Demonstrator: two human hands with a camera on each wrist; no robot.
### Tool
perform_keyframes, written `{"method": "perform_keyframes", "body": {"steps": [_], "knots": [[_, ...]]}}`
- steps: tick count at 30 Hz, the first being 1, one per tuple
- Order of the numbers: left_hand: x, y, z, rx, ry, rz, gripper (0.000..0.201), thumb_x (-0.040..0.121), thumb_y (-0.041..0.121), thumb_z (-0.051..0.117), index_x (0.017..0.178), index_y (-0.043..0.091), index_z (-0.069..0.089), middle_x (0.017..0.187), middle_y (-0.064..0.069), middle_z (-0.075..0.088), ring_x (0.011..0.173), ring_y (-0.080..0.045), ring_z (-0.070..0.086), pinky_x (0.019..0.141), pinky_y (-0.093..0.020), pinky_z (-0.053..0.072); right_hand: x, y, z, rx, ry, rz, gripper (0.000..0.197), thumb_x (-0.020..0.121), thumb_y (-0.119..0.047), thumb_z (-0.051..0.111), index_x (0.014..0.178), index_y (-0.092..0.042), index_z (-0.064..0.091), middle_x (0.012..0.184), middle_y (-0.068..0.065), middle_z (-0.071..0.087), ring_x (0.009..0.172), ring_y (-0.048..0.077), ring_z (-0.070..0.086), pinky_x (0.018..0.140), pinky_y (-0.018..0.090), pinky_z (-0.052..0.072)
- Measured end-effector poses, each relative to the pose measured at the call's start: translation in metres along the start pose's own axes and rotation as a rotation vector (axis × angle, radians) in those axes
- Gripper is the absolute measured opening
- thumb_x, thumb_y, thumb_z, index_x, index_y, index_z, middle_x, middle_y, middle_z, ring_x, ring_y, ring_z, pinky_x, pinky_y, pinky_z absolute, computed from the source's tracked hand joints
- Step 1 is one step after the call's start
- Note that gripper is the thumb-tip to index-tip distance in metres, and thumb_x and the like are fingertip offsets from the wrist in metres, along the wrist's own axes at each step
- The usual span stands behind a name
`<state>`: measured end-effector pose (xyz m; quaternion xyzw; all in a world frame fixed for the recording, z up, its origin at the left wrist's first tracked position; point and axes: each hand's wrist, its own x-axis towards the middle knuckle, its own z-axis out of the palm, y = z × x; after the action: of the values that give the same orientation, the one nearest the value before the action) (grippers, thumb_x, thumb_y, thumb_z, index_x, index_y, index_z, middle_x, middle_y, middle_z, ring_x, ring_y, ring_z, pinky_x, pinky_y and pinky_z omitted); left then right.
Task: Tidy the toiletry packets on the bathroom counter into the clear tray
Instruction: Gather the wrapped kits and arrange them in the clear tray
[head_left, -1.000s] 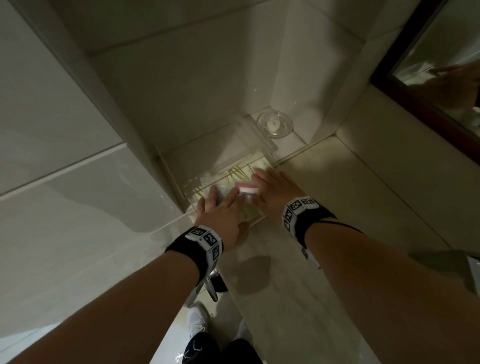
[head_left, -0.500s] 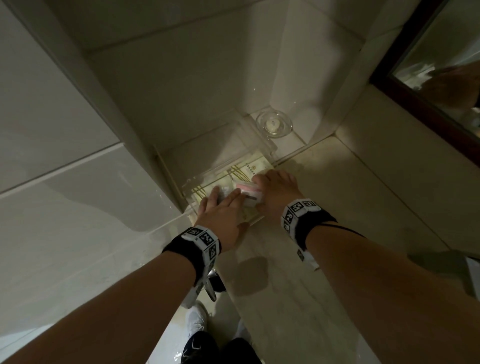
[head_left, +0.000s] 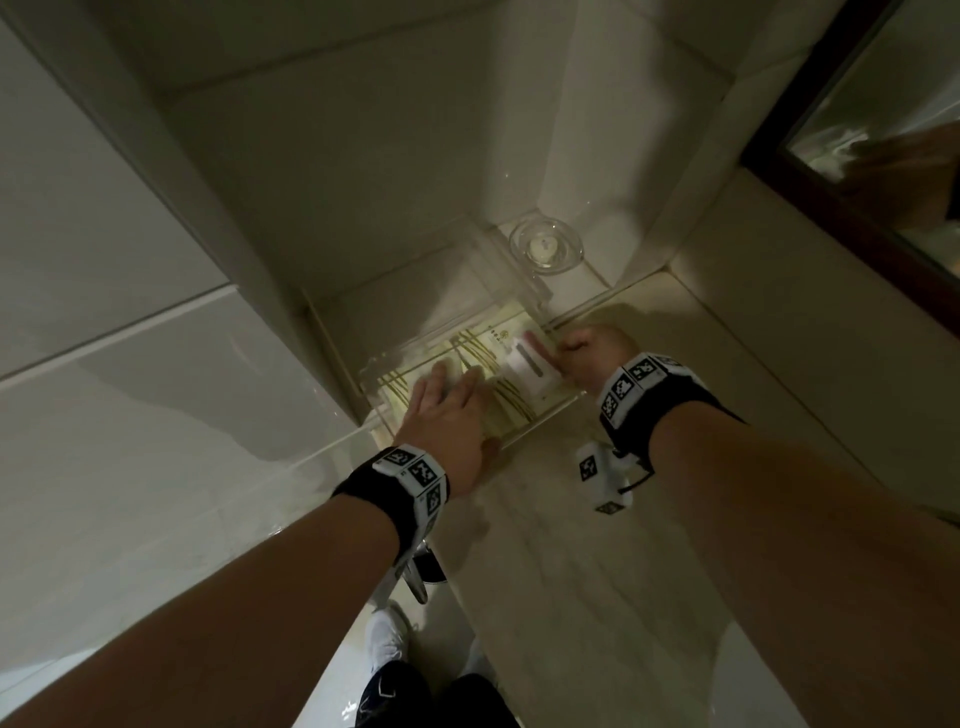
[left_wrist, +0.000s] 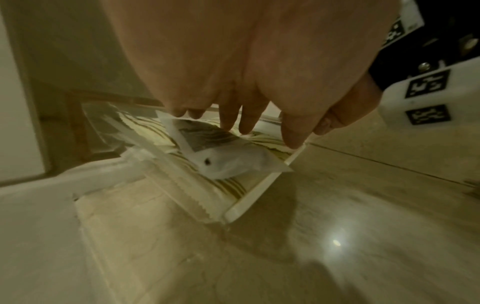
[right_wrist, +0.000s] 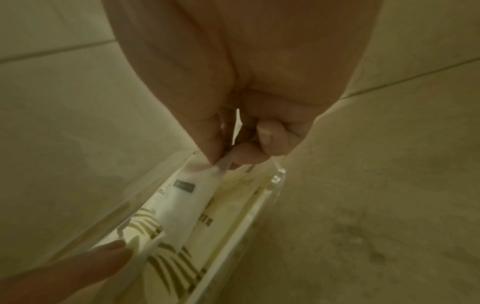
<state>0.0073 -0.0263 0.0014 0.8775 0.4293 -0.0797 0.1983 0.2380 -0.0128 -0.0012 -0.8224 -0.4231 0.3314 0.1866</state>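
From my head, I see my left hand (head_left: 448, 415) lying flat with straight fingers on the cream packets with olive-gold stripes (head_left: 511, 402) that fill the clear plastic tray (head_left: 558, 410), which sits in the corner of the beige marble tabletop (head_left: 597, 597) against the tiled wall. My right hand (head_left: 592, 353) is at the tray's right end, fingers curled, pinching a white rectangular sachet with a dark label bar (head_left: 527, 366) that lies across the striped packets inside the tray. Behind the tray stands a small round glass dish (head_left: 545, 244), and a dark-framed mirror (head_left: 852, 171) hangs at the upper right. From my left wrist, my left hand (left_wrist: 249, 67) has its fingers (left_wrist: 235, 121) extended down onto a crinkled translucent white packet (left_wrist: 231, 162) resting on the striped packets (left_wrist: 233, 184) in the tray (left_wrist: 255, 197); nothing is gripped there, the fingers only press. From my right wrist, my right hand (right_wrist: 233, 86) has thumb and fingers closed on the top edge of the white sachet (right_wrist: 179, 205), which slopes down into the tray (right_wrist: 262, 197) over the striped packets (right_wrist: 171, 265). A fingertip of my left hand (right_wrist: 78, 265) touches the packets at the lower left.
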Motion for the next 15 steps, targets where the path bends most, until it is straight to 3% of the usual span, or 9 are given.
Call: {"method": "perform_keyframes", "body": {"steps": [3, 5, 8, 11, 15], "knots": [[0.005, 0.002, 0.0, -0.023, 0.017, 0.033, 0.074, 0.1, 0.048, 0.043, 0.16, 0.022, 0.008, 0.169, -0.004, 0.002, 0.154, -0.034, -0.008, 0.126, -0.049, 0.001, 0.003, -0.004, 0.002, -0.001, -0.008, 0.013, 0.016, 0.092, -0.03, 0.068, 0.083, -0.02, 0.077, 0.076, -0.004, 0.065, 0.087, 0.025, 0.069, 0.089, 0.033, 0.054], [0.01, 0.003, 0.0, -0.047, 0.042, 0.044, 0.076, 0.099, 0.049, 0.045, 0.16, 0.023, 0.008, 0.169, -0.005, 0.001, 0.154, -0.031, -0.007, 0.126, -0.047, 0.004, 0.004, -0.011, 0.005, -0.064, -0.02, 0.027, 0.019, 0.092, -0.026, 0.062, 0.098, -0.017, 0.078, 0.086, 0.001, 0.072, 0.09, 0.029, 0.071, 0.089, 0.036, 0.058], [0.018, 0.002, 0.002, -0.019, 0.043, 0.062, 0.078, 0.098, 0.051, 0.046, 0.159, 0.029, 0.004, 0.169, -0.003, -0.005, 0.154, -0.031, -0.008, 0.126, -0.048, 0.007, 0.004, -0.023, 0.004, -0.194, -0.037, 0.028, 0.025, 0.093, -0.025, 0.056, 0.099, -0.013, 0.078, 0.094, 0.008, 0.075, 0.088, 0.029, 0.071, 0.082, 0.032, 0.057], [0.026, 0.002, 0.0, 0.032, 0.025, 0.068, 0.076, 0.097, 0.053, 0.045, 0.159, 0.03, 0.009, 0.169, -0.005, -0.005, 0.154, -0.032, -0.01, 0.125, -0.049, 0.007, 0.001, -0.028, 0.001, -0.299, 0.014, -0.021, 0.023, 0.094, -0.023, 0.055, 0.102, -0.015, 0.074, 0.1, 0.005, 0.073, 0.087, 0.025, 0.065, 0.076, 0.025, 0.048], [0.031, 0.006, 0.001, 0.101, -0.001, 0.056, 0.074, 0.097, 0.057, 0.04, 0.158, 0.03, 0.009, 0.168, -0.006, -0.009, 0.154, -0.033, -0.01, 0.125, -0.05, 0.006, -0.015, -0.022, 0.001, -0.121, 0.079, -0.097, 0.013, 0.093, -0.028, 0.06, 0.102, -0.021, 0.066, 0.089, -0.004, 0.062, 0.083, 0.018, 0.057, 0.066, 0.02, 0.041]]}}
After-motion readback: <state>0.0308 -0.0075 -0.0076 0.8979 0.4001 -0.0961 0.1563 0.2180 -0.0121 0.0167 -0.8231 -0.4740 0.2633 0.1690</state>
